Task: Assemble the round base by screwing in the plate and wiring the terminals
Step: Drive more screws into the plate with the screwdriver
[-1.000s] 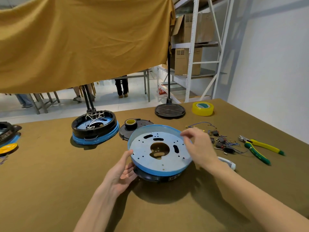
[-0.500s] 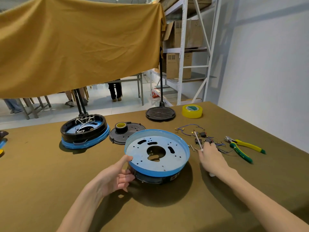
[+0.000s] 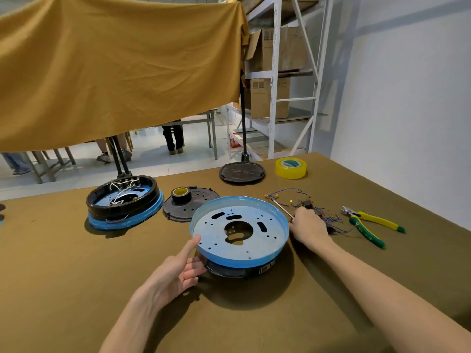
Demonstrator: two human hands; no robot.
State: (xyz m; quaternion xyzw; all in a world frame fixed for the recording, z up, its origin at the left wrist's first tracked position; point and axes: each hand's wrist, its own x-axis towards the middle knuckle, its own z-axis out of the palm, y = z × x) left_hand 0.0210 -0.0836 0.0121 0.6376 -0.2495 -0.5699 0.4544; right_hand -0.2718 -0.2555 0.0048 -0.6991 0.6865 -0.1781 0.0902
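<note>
Since a second ago the right hand (image 3: 309,225) has left the rim of the plate (image 3: 239,229) and dropped to the table (image 3: 76,289) just right of the round base (image 3: 240,267), where its fingers are now curled round the handle of a screwdriver (image 3: 283,209); the thin shaft sticks out up and to the left, beside the plate's rim. The left hand (image 3: 178,271) has stayed at the base's near-left side, thumb up against the blue rim and fingers cupped under the black body, steadying rather than clamping it. Judgement: the plate is already seated on the base at table centre, and taking up the driver suggests the screwing step is about to start; no screw is visibly in place, and wiring is not begun on this unit. Count: two round bases with blue bands, the one in hand and a second base (image 3: 125,205) at left rear with white wires inside; one loose black cover (image 3: 190,205) between them carrying one small tape roll (image 3: 181,193); one black disc (image 3: 242,172) at the foot of a pole; one yellow tape roll (image 3: 291,168); one pair of yellow-green pliers (image 3: 367,225); one tangle of terminal wires (image 3: 305,202), individual leads too small to count.
</note>
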